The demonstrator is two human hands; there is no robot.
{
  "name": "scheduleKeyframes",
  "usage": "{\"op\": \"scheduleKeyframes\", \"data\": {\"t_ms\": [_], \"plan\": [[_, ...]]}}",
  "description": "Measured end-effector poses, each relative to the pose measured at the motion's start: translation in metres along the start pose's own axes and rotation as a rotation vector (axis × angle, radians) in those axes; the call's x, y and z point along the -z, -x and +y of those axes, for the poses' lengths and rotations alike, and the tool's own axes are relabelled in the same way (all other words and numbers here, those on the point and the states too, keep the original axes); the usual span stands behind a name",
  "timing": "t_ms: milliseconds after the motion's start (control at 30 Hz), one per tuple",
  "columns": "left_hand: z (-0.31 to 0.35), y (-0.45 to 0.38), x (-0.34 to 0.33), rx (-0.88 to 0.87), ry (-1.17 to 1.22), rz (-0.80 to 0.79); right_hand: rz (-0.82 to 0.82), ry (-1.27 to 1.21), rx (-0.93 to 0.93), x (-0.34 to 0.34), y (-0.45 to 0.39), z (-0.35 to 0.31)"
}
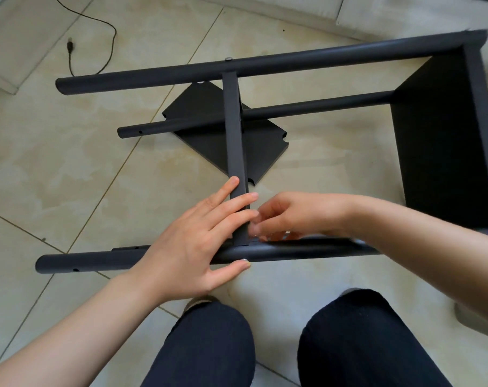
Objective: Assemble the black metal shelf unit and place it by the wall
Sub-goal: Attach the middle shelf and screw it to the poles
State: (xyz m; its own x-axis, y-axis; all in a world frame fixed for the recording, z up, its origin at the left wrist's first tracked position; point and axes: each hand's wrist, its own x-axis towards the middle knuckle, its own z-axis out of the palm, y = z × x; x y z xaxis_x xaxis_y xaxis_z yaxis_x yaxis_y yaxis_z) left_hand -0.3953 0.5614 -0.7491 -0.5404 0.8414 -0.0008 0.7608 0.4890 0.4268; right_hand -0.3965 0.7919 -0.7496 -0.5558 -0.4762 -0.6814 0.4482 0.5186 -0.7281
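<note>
At the near post (293, 251) joint, your left hand (198, 241) lies flat, fingers straight, steadying the crossbar (234, 135) while your right hand (287, 216) pinches something too small to identify, so a shifted crossbar would likely misalign the holes.

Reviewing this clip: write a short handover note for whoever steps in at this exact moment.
Left hand: fingers straight, pressing the crossbar onto the near pole, thumb by its screw head.
Right hand: fingers curled at the joint; what they hold is hidden.
Frame lies on the tiled floor; end panel is fitted to the far pole. A loose shelf panel lies underneath.
Left: finish this joint, fit the remaining shelf, stand it by the wall.
</note>
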Motion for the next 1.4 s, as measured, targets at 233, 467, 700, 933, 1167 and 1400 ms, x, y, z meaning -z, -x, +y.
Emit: {"op": "scheduleKeyframes", "data": {"t_ms": [233,467,700,933,1167,1400], "plan": [[0.024,0.012,-0.002,0.150,-0.044,0.032,0.257,0.410,0.054,-0.029,0.036,-0.004],[0.067,0.047,-0.003,0.548,0.254,0.545,0.502,0.543,-0.019,-0.057,0.045,-0.006],[0.072,0.062,-0.004,1.071,0.964,0.692,0.528,0.478,-0.026,-0.050,0.049,-0.008],[0.059,0.040,-0.004,1.189,1.811,0.920,0.552,0.443,-0.019,-0.052,0.050,-0.006],[0.056,0.032,0.005,1.157,1.835,0.992,0.565,0.460,0.020,-0.051,0.054,-0.006],[0.060,0.019,0.037,1.040,1.807,0.947,0.627,0.423,0.096,-0.044,0.067,-0.013]]}}
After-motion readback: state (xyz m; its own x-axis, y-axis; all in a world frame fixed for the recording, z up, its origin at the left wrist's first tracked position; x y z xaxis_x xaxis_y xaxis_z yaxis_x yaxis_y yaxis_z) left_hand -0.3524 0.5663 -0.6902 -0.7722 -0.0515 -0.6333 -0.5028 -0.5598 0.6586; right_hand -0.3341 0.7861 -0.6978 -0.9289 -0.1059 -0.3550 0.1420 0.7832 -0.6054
